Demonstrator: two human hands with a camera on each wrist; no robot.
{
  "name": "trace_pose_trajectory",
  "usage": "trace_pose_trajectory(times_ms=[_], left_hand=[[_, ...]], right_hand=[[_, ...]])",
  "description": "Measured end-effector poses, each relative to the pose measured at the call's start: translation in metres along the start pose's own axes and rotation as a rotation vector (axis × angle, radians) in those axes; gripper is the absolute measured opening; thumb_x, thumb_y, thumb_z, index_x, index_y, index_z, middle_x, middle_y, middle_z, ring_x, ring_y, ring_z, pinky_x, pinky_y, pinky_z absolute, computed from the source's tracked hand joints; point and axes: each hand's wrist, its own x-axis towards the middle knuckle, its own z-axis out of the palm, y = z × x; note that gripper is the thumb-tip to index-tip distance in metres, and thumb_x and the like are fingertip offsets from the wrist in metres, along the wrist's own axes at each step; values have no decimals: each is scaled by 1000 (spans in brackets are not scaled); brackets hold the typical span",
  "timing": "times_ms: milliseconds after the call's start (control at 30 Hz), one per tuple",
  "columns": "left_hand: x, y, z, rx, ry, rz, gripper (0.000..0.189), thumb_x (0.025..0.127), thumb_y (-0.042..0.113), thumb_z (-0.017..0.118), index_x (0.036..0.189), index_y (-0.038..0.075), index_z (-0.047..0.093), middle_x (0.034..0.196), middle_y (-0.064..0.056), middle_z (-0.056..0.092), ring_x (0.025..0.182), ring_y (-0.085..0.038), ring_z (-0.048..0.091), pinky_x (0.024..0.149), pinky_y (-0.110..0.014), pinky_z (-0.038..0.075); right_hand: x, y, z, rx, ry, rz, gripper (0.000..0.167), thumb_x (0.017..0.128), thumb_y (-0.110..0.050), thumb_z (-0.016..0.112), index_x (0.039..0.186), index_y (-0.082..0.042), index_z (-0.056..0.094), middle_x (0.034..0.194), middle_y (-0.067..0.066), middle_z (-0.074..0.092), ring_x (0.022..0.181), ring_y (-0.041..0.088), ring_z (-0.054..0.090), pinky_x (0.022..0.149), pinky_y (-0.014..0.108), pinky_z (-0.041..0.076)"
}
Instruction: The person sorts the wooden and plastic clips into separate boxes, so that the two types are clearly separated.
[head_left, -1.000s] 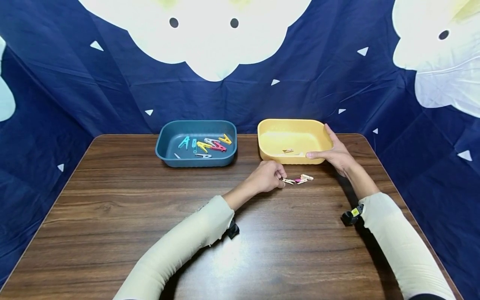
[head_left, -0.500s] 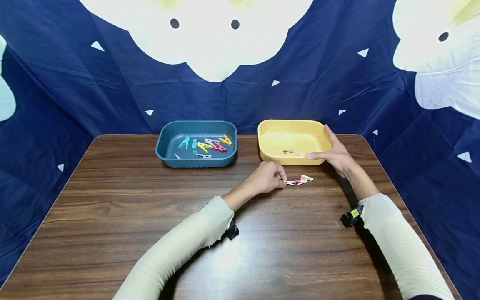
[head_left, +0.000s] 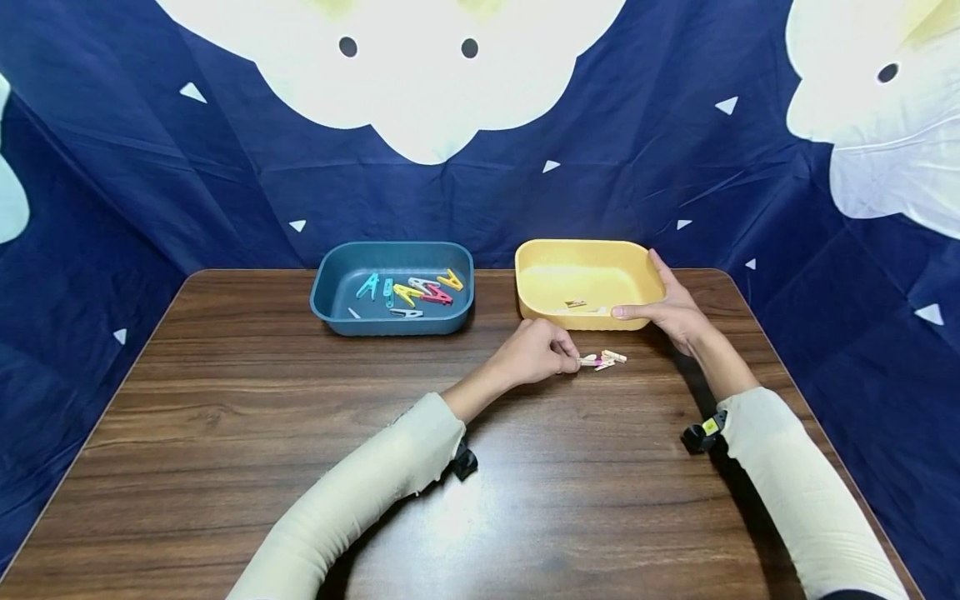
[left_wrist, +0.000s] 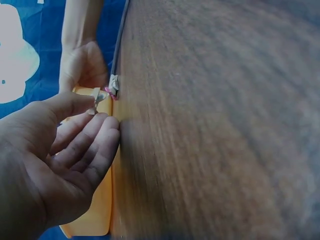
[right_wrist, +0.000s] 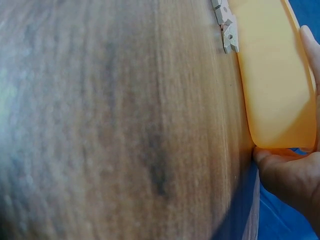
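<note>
In the head view my left hand (head_left: pixel 536 350) pinches a small wooden clothespin (head_left: pixel 588 362) between thumb and fingertips, close over the table. The left wrist view shows the same clothespin (left_wrist: pixel 96 100) at the thumb tip, other fingers loosely bent. Just right of it several loose clothespins (head_left: pixel 615 357), one with pink on it, lie before a yellow bin (head_left: pixel 551 319). My right hand (head_left: pixel 675 312) grips that bin's right end, thumb over the front rim and fingers along the side. A wooden clothespin (head_left: pixel 575 302) lies inside the yellow bin.
Left of the yellow bin stands a dark blue bin (head_left: pixel 390 327) holding several plastic clothespins (head_left: pixel 435 293) in teal, yellow, red and white. Both bins sit at the far edge of the brown wooden table (head_left: pixel 300 417), in front of a blue curtain (head_left: pixel 480 208).
My left hand has shifted slightly right, and the clothespin in its fingertips now overlaps the loose ones. The right hand stays on the yellow bin.
</note>
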Motion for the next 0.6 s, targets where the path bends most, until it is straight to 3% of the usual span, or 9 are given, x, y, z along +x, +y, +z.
trace_pose_trajectory(times_ms=[133, 400, 600], left_hand=[[-2, 4, -2, -44, 23, -3, 6, 98, 18, 86, 98, 15, 90, 90, 5, 86, 84, -3, 73, 78, -20, 58], [-2, 10, -3, -121, 92, 17, 6, 98, 21, 86, 101, 19, 91, 92, 10, 85, 76, -3, 63, 68, -21, 51], [1, 18, -10, -183, 138, 29, 5, 98, 21, 88, 100, 18, 92, 96, 7, 87, 80, -1, 67, 72, -19, 53]], right_hand=[[-1, -1, 0, 15, -5, -3, 143, 90, 0, 92, 182, -34, -11, 193, 2, -3, 174, 28, 23, 144, 42, 21], [1, 2, -1, 13, -7, 5, 143, 90, -1, 93, 182, -35, -12, 193, 1, -5, 175, 27, 21, 144, 42, 21], [1, 1, 1, 18, -8, -2, 142, 90, 0, 92, 183, -34, -10, 193, 1, -2, 174, 27, 25, 143, 41, 23]])
